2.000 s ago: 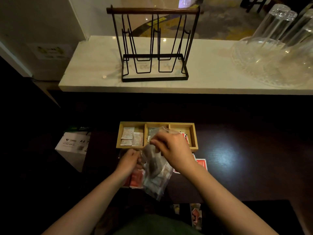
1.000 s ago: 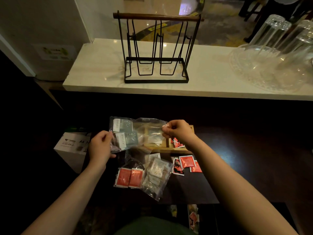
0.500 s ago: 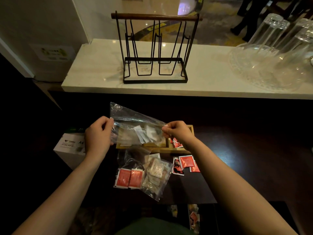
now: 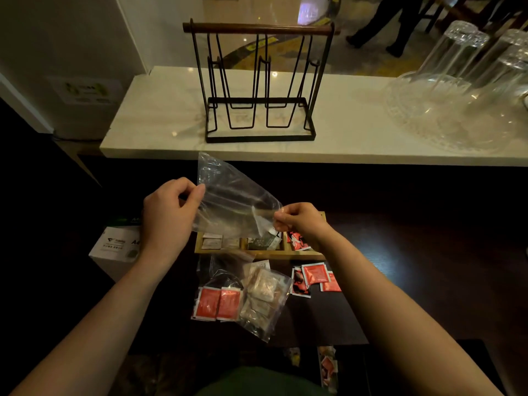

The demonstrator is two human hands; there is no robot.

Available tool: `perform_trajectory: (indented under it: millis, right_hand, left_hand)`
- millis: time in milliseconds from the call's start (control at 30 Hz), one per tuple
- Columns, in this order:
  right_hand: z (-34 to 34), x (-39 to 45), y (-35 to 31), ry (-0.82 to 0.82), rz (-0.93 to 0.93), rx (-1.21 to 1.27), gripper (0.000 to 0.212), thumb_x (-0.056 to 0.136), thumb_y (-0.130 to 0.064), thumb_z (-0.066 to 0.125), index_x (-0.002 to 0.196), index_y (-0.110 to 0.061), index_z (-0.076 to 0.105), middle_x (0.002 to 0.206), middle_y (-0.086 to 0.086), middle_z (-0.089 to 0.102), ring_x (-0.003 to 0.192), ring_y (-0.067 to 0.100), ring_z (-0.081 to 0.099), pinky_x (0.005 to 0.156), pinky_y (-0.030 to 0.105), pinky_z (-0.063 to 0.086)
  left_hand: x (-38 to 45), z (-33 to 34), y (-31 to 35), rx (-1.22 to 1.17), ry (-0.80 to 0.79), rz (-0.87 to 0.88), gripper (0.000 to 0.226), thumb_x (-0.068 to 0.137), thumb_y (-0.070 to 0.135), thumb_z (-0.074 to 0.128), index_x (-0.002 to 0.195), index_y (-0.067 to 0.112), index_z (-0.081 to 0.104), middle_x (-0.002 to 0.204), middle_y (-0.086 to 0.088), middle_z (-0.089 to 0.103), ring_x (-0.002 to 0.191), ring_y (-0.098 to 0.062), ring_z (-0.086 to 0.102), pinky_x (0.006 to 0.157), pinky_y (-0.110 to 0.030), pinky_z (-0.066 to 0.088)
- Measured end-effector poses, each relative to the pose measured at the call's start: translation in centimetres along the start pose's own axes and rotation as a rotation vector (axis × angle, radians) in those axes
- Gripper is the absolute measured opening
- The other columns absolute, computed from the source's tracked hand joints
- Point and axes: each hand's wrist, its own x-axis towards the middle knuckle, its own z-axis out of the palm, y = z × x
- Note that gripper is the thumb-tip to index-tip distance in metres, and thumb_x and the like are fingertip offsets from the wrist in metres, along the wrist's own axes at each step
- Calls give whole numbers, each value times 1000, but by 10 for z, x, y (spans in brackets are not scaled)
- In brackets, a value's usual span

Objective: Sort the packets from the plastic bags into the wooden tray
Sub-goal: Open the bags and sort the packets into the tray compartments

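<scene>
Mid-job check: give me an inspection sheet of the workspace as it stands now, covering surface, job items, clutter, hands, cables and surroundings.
Surface: dark table, dimly lit.
Job's things: wooden tray with white, dark and red packets in three compartments; clear plastic bag held up over the tray, looks nearly empty; two more bags of packets near the person; loose red packets on the table, in front of the tray.
Clutter: white cardboard box at left.
Hands: left hand and right hand each pinch an edge of the raised bag.
Cables: nothing seen.
Surroundings: marble counter with black wire rack and upturned glasses on a glass tray.
</scene>
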Motion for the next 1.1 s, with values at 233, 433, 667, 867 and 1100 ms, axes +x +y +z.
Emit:
perform_trajectory:
  millis: [233,433,667,867,1100]
  right_hand:
    - [1,-5,-8,-21,2,52,11,90,-9,59,84,-4,66,75,6,67,66,9,66,64,19,53]
    - [0,-8,-11,-22,-7,49,12,91,-12,58,87,-5,66,81,7,67,73,13,64,64,18,53]
    - [-14,-19,-5,17,-38,163,15,90,-21,60,90,-7,65,76,2,63,58,10,52,53,20,41]
    - [-26,-29,9,206,-95,158,8,90,-13,60,83,-9,64,67,1,60,46,3,46,45,17,37]
    - [-66,-53,62,460,-23,259,11,92,-13,57,82,-9,61,66,3,55,55,12,49,51,22,44]
  left_hand:
    - [1,-6,15,51,43,56,26,89,29,60,68,13,57,67,-3,61,61,-18,59,55,-35,50]
    - [4,-8,14,10,41,23,23,89,29,59,72,14,60,70,-3,63,64,-20,62,58,-38,53]
    - [2,5,-11,-17,-65,-47,19,92,26,55,78,16,65,76,0,63,71,-20,64,62,-49,57]
    - [-10,30,-21,-49,-167,-111,17,91,23,56,77,19,65,68,0,65,60,-10,63,56,-46,58]
    - [-41,78,-50,283,-527,1,21,92,33,54,111,30,61,113,8,66,103,-15,61,84,-37,52]
